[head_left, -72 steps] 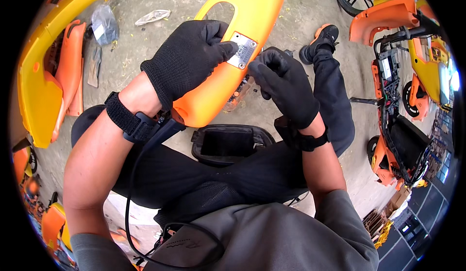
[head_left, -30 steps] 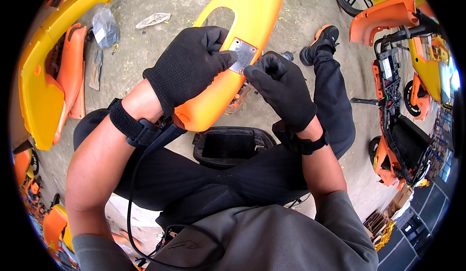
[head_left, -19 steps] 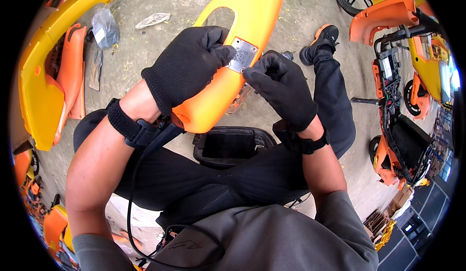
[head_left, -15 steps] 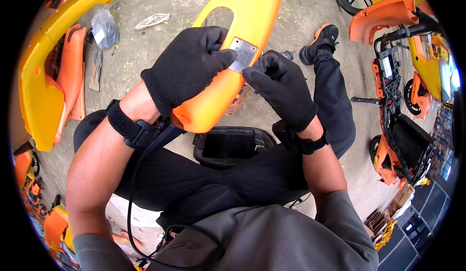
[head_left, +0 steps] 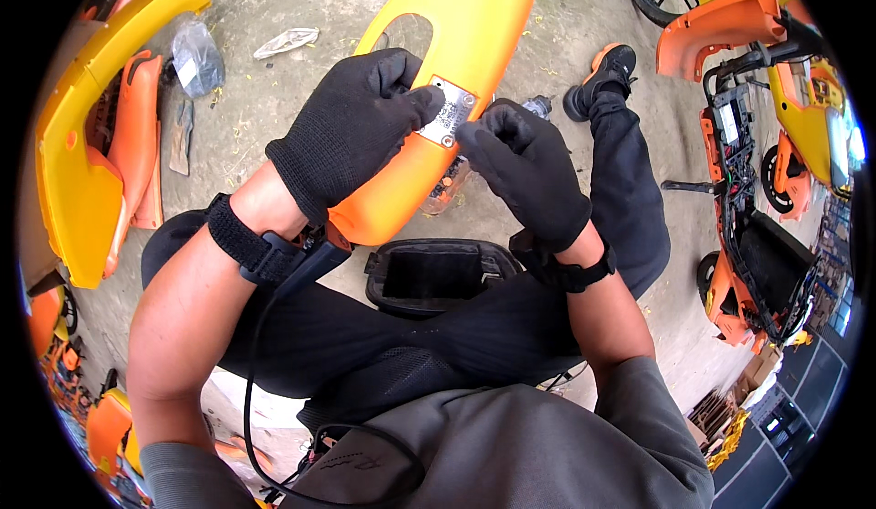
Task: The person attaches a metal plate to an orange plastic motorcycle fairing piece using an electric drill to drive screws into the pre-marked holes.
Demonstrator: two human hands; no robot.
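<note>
A yellow-orange plastic body panel [head_left: 474, 25] with a large oval opening is held up in front of me, tilted. On it lies a small silver metal plate [head_left: 449, 108] with fasteners or holes at its corners. My left hand [head_left: 360, 126], in a black glove, is closed on the panel's left edge, its thumb pressing on the plate. Just right of the plate's lower corner is my right hand [head_left: 525, 158], also gloved in black. Its thumb and fingers are pinched together; anything between them is hidden.
Below the panel, a black open bin [head_left: 438, 276] sits between my legs. A clear plastic container [head_left: 447, 190] is partly hidden behind the panel. Yellow panels [head_left: 78, 162] stand at left, near a plastic bag [head_left: 196, 57]. A partly stripped scooter [head_left: 748, 208] stands at right.
My right fingertips have drawn slightly right, off the plate's lower corner, where a round fastener now shows. The panel has tilted a little, and the plate catches more light.
</note>
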